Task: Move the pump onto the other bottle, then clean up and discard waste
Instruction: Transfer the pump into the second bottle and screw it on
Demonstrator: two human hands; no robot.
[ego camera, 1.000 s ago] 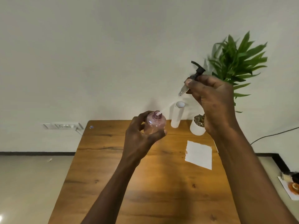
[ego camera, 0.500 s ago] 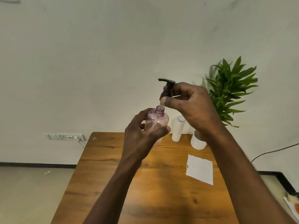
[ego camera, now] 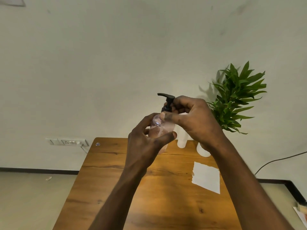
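My left hand [ego camera: 146, 143] grips a clear pink bottle [ego camera: 162, 128] and holds it up above the wooden table [ego camera: 116, 180]. A black pump [ego camera: 167, 101] sits upright on the bottle's neck, its spout pointing left. My right hand [ego camera: 191, 120] pinches the pump's collar between thumb and fingers. The pump's tube is hidden inside the bottle. A white bottle [ego camera: 181, 140] stands on the table behind my hands, mostly covered by them.
A white paper sheet [ego camera: 206, 177] lies on the table's right side. A potted green plant [ego camera: 235, 97] in a white pot [ego camera: 201, 151] stands at the far right corner. A wall socket [ego camera: 68, 142] is at the left, a black cable [ego camera: 279, 161] at the right.
My right hand brought the pump down from up high, fed its tube into the pink bottle and lowered it until the collar met the neck. The left hand kept holding the bottle.
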